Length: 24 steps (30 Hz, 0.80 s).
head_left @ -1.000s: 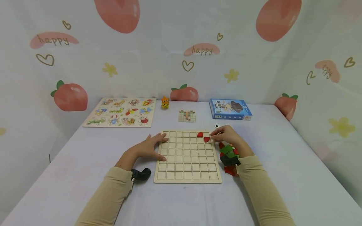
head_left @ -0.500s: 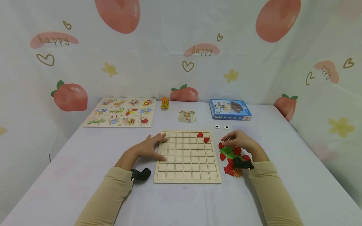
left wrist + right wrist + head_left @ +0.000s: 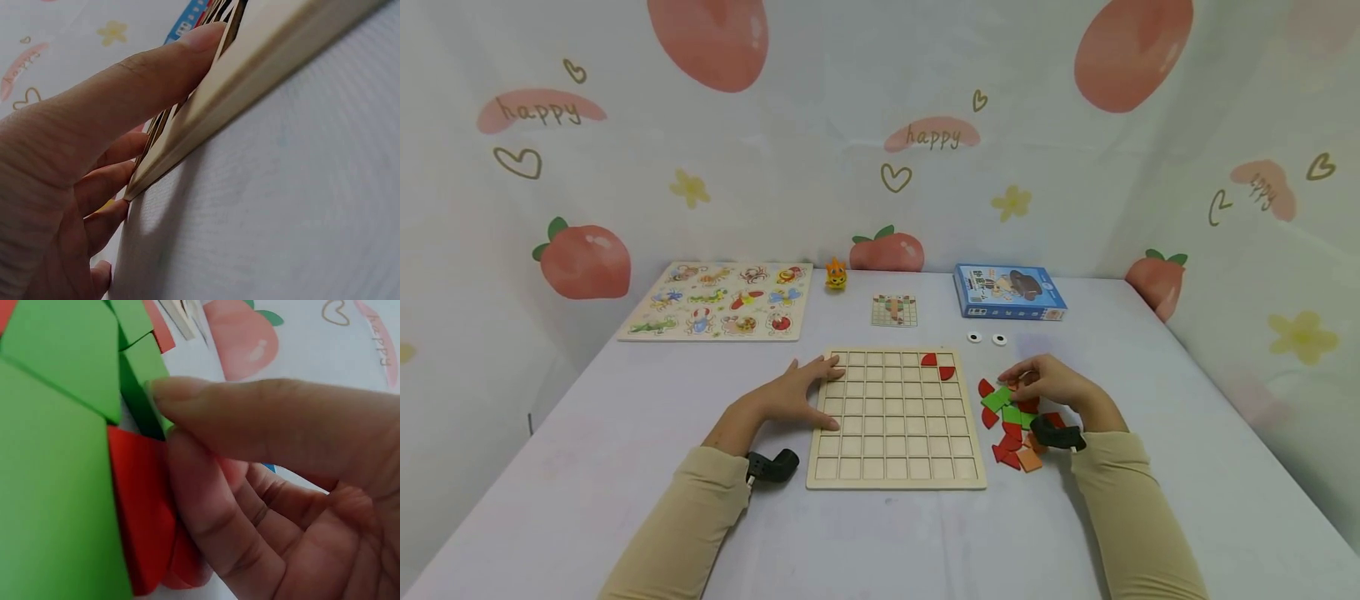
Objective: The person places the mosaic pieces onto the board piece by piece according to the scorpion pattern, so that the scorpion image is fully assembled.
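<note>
A pale wooden grid board (image 3: pixel 895 408) lies on the table, with two red quarter-circle tiles (image 3: pixel 947 372) in its upper right cells. My left hand (image 3: pixel 786 390) rests on the board's left edge, thumb on the rim and fingers spread. To the right of the board my right hand (image 3: pixel 1052 383) is over a loose pile of red, green and orange tiles. In the right wrist view its thumb and forefinger pinch the edge of a green tile (image 3: pixel 142 362). A red tile (image 3: pixel 144 506) lies right below them, and other green tiles overlap nearby.
Two white eye discs (image 3: pixel 999 340) lie above the pile. Farther back are a small pattern card (image 3: pixel 895 310), a blue box (image 3: pixel 1010 292), a yellow-orange toy figure (image 3: pixel 836 275) and an insect picture board (image 3: pixel 718 302). An orange square (image 3: pixel 1028 459) sits at the pile's near end.
My right hand has moved from the board's upper right corner to the tile pile, uncovering the second eye disc and more tiles. The left hand has stayed on the board's edge.
</note>
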Each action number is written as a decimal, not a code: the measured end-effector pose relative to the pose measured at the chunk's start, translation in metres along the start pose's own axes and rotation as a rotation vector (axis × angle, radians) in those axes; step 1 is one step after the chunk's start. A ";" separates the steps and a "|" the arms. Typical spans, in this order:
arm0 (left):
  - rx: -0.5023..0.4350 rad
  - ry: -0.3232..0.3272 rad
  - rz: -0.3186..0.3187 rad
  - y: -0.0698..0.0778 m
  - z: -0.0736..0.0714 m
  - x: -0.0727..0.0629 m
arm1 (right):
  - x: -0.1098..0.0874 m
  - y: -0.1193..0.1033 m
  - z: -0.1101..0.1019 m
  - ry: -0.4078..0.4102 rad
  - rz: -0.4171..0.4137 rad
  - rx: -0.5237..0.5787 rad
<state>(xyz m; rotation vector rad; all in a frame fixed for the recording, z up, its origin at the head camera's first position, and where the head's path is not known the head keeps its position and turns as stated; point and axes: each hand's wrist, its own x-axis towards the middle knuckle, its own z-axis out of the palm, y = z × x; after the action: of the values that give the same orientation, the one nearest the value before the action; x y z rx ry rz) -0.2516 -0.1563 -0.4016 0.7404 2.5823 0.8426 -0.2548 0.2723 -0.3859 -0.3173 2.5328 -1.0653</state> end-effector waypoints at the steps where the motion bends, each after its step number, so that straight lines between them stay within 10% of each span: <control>1: 0.000 0.000 0.003 0.000 0.000 0.000 | 0.001 0.001 0.000 -0.003 -0.005 -0.002; 24: 0.005 0.005 -0.003 0.001 0.000 0.000 | 0.003 -0.001 0.003 -0.035 -0.026 -0.028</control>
<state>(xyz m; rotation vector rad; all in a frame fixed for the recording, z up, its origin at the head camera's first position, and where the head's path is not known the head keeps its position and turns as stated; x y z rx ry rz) -0.2510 -0.1560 -0.4011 0.7366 2.5905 0.8387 -0.2563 0.2689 -0.3882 -0.3747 2.5209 -1.0258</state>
